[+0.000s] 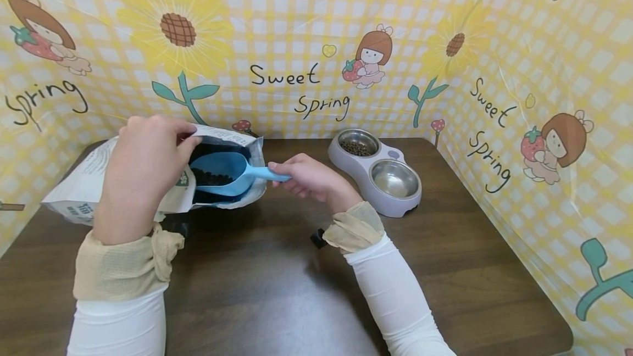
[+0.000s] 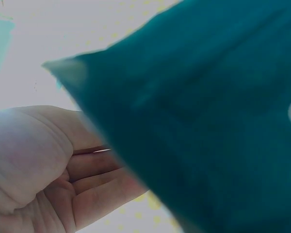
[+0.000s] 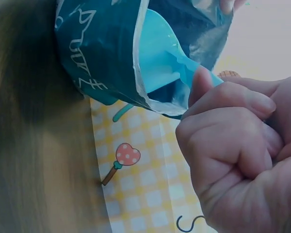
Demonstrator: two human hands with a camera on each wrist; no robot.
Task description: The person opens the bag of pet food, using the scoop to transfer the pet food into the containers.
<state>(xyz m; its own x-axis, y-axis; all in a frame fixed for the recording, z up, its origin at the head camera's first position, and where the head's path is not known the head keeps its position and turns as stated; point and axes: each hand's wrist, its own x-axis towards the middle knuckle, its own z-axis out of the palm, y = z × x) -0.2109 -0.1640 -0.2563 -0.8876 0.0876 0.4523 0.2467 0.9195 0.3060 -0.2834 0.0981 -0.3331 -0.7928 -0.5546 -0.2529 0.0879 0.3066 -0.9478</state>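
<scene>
In the head view, a printed bag lies on its side at the left of the table, its mouth facing right. My left hand pinches the upper rim of the mouth between thumb and fingers. A blue scoop sits inside the opening with dark kibble in its bowl. Its handle is gripped by my right hand. The right wrist view shows the curled right fingers round the handle and the teal bag side. Part of the bag covers much of the left wrist view.
A double pet bowl stands at the back right of the brown table. Kibble lies in its far steel dish; the near steel dish shows bare metal. Patterned cloth walls in the back and sides.
</scene>
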